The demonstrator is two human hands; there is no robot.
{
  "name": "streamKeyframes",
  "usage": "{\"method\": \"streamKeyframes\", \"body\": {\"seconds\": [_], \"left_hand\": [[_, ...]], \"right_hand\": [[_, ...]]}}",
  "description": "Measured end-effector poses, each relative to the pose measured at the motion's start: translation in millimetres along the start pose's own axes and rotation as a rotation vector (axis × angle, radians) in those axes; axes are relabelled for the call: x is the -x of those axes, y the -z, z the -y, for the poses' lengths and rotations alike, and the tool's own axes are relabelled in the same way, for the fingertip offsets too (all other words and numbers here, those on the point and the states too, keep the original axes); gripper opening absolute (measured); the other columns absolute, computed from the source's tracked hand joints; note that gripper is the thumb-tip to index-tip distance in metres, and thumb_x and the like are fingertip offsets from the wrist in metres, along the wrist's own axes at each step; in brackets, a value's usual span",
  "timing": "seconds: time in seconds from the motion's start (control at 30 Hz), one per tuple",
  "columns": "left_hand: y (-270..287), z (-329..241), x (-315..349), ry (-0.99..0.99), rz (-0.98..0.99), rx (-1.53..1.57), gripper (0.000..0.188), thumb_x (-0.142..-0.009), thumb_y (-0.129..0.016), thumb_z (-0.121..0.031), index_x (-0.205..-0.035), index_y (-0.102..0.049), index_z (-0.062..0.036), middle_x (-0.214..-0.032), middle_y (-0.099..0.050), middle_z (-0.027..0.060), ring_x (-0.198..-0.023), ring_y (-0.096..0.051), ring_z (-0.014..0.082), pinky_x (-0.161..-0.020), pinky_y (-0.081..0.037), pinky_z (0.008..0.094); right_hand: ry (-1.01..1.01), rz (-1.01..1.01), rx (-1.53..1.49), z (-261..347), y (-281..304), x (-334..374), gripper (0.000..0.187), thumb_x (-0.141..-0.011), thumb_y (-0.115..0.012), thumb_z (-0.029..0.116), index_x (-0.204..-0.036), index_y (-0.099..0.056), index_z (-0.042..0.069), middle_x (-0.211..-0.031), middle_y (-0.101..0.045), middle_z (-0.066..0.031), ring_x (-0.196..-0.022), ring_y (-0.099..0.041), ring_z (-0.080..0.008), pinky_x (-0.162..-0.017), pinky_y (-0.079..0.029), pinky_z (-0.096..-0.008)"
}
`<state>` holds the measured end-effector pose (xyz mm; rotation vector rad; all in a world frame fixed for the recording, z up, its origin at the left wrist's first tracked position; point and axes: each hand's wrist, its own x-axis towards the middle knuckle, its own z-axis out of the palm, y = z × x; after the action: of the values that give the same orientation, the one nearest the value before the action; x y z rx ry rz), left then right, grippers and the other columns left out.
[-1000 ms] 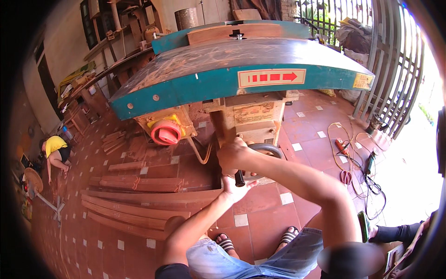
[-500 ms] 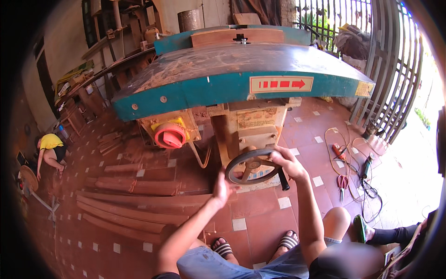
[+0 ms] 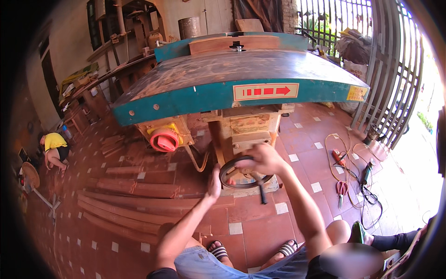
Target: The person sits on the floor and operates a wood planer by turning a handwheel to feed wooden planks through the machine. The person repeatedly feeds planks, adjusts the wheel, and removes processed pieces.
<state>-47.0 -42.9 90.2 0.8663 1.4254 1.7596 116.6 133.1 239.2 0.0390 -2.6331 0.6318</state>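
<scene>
A round dark handwheel (image 3: 241, 187) is mounted low on the front of a woodworking machine. My right hand (image 3: 264, 159) is closed over the far right part of its rim, somewhat blurred. My left hand (image 3: 214, 182) is against the left side of the rim, with its fingers partly hidden behind the wheel. A black crank handle (image 3: 263, 194) sticks out at the wheel's near right. Above is the machine's flat dusty table (image 3: 204, 69) with its green front edge. A red rotary switch (image 3: 165, 140) sits left of the wheel.
Long wooden strips (image 3: 125, 204) lie on the tiled floor at left. Scissors (image 3: 341, 189), an orange-red power tool (image 3: 338, 157), a green grinder (image 3: 369, 171) and loose cables lie at right. A person in yellow (image 3: 55, 141) crouches far left; another person's leg (image 3: 392, 237) is close at right.
The handwheel has turned clockwise, its crank handle moving from the right side toward the near side. My right hand has shifted left and slightly farther away along the rim.
</scene>
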Motion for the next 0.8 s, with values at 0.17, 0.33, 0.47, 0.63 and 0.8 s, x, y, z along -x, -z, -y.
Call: {"method": "streamKeyframes", "body": {"seconds": [0.17, 0.33, 0.47, 0.63, 0.8], "left_hand": [[-36, -78, 9, -0.422, -0.088, -0.327, 0.05, -0.107, -0.045, -0.044, -0.107, -0.067, 0.0008, -0.097, -0.071, 0.0067, -0.095, -0.065, 0.0158, -0.087, -0.048, 0.0294], [-9, 21, 16, 0.235, -0.237, 0.061, 0.09, -0.095, -0.028, -0.083, -0.136, -0.057, -0.0086, -0.111, -0.068, 0.0026, -0.103, -0.061, 0.0133, -0.087, -0.046, 0.0343], [-14, 46, 43, 0.483, 0.032, 0.252, 0.108, -0.081, -0.021, -0.097, -0.132, -0.059, -0.01, -0.107, -0.067, 0.0041, -0.1, -0.06, 0.0163, -0.088, -0.046, 0.0372], [-36, 51, 64, 0.703, 0.225, 0.586, 0.102, -0.076, -0.03, -0.099, -0.109, -0.064, -0.0087, -0.081, -0.065, 0.0089, -0.08, -0.064, 0.0236, -0.099, -0.048, 0.0665], [-34, 36, 63, 0.714, 0.088, 0.675, 0.094, -0.071, -0.036, -0.102, -0.059, -0.055, -0.0102, -0.056, -0.053, 0.007, -0.065, -0.062, 0.0247, -0.089, -0.053, 0.0616]], "right_hand": [[-0.116, -0.693, -1.031, -73, -89, 79, 0.037, -0.097, -0.068, 0.036, -0.105, -0.067, -0.001, -0.087, -0.065, -0.0049, -0.082, -0.061, -0.0169, -0.078, -0.048, -0.0349], [-0.767, -0.909, -0.618, -28, -133, 103, 0.064, -0.088, -0.08, 0.04, -0.128, -0.054, -0.002, -0.107, -0.065, -0.0123, -0.093, -0.062, -0.0166, -0.08, -0.052, -0.0309], [-0.921, -0.026, -0.943, 5, -136, 105, 0.066, -0.086, -0.074, 0.064, -0.094, -0.067, -0.002, -0.074, -0.068, -0.0088, -0.064, -0.066, -0.0146, -0.057, -0.054, -0.0286], [-0.758, 0.514, -1.255, 1, -153, 76, 0.058, -0.087, -0.072, 0.064, -0.074, -0.065, 0.007, -0.062, -0.063, -0.0042, -0.052, -0.06, -0.0124, -0.048, -0.046, -0.0251], [-0.775, 0.431, -1.456, -4, -176, 72, 0.043, -0.095, -0.072, 0.04, -0.067, -0.06, 0.01, -0.055, -0.057, -0.0031, -0.044, -0.044, -0.0106, -0.044, -0.03, -0.0251]]}}
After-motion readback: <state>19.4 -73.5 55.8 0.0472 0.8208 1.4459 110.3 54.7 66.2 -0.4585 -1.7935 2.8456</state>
